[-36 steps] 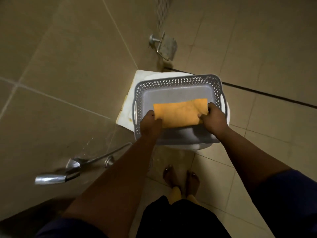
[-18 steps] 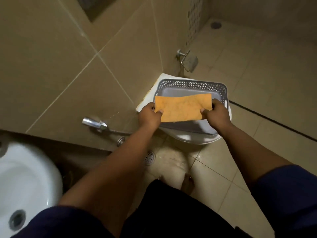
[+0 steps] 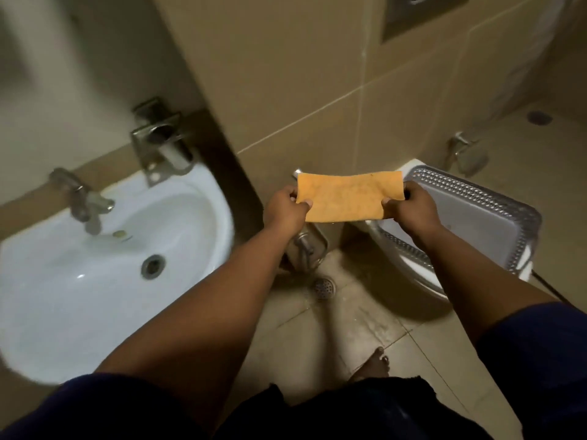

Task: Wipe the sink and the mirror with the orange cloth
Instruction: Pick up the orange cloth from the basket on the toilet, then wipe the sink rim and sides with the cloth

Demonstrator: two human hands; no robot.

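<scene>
A tiled bathroom, seen from above: the white sink (image 3: 104, 274) fills the left of the view, its basin dry-looking and untouched by any cloth, with a tap (image 3: 81, 201) at its back edge. To the right a grey perforated basket (image 3: 495, 198) sits on a white fixture, well apart from the sink. No mirror is in view. Between the two, held in the air over the floor, is the orange cloth (image 3: 346, 196), stretched flat. The left hand (image 3: 287, 209) pinches its left end, thumb on top; the right hand (image 3: 414, 209) pinches its right end the same way. The cloth looks light, thin and limp, sagging little only because it is pulled taut; released at one end it would likely droop. For wiping, bunching or folding it into one palm would probably serve better than an edge pinch. Wiping has not yet begun.
</scene>
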